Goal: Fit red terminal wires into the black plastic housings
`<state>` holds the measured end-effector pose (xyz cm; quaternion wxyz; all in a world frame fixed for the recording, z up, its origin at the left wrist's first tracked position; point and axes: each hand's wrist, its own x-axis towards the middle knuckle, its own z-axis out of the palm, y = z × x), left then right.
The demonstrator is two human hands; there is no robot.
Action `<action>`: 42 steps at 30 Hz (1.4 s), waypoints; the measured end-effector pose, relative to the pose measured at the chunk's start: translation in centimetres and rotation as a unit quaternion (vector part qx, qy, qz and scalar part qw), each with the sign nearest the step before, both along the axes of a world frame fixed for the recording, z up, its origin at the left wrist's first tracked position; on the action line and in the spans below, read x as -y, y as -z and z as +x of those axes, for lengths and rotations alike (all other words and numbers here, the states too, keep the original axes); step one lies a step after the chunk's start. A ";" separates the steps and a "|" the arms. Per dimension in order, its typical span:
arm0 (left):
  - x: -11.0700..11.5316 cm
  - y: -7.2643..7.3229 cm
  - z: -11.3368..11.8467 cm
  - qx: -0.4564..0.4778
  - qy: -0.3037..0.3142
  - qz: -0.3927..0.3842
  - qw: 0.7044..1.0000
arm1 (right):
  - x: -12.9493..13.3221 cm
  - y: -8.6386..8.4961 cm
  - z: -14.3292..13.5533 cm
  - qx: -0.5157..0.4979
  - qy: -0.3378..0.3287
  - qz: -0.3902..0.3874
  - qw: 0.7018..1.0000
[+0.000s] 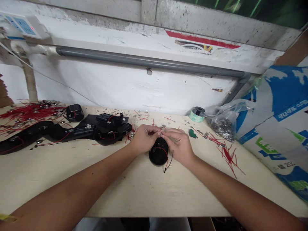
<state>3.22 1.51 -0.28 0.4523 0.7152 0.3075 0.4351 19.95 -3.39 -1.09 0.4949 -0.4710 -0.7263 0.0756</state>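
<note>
A black cylindrical housing lies on the table in front of me, its open round end toward me. One red wire curves across that opening, and a red and a black wire hang out at its right side. At the housing's far end, my left hand and my right hand meet with their fingertips pinched together. Between the fingertips is something small and shiny, too small to name. My thumbs and index fingers hide most of it.
More black housings with wires lie to the left, beside a heap of red wires. At the right are a solder spool, a plastic bag of metal parts, loose red wires, a green piece and a large carton.
</note>
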 end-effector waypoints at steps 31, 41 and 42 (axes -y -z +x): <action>-0.1 -0.7 0.1 0.048 0.010 -0.090 0.995 | -1.0 -2.0 2.1 -0.143 -0.112 -0.309 0.934; -0.5 0.2 0.1 0.071 -0.004 -0.079 0.994 | -1.7 -1.3 2.5 -0.456 -0.146 -0.383 0.790; -0.5 0.3 0.2 0.077 -0.006 -0.081 0.994 | -1.8 -1.2 2.5 -0.463 -0.147 -0.378 0.788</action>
